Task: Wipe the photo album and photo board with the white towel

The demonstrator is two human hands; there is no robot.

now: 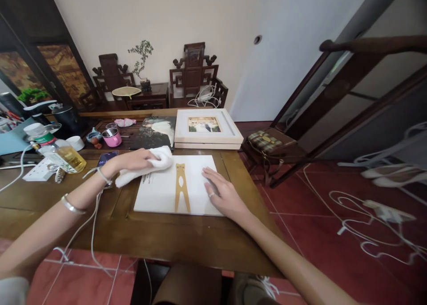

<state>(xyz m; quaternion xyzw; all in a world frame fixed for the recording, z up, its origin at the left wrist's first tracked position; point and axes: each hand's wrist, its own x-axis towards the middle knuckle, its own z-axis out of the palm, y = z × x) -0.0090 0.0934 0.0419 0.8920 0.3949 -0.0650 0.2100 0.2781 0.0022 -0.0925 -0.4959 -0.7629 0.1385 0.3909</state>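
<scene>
A white book or board (163, 193) with a tan clothespin-like figure (180, 169) printed on its face lies flat on the wooden table (160, 233). My left hand (138, 159) is closed on a bunched white cloth (163, 157), which rests over the board's upper left corner. One end of the cloth trails left past the board's edge. On the board's right side lies my right hand (222, 191), open, fingers stretched out over the surface. It wears a ring. Dark small print shows beside the cloth, partly covered.
Behind the board are a white framed picture box (208, 140) and a dark photo book (150, 133). To the left stand a phone (108, 157), a pink mug (112, 138), a bottle of yellow liquid (71, 158) and a power strip (40, 171). A wooden chair (283, 149) holds a plaid bag.
</scene>
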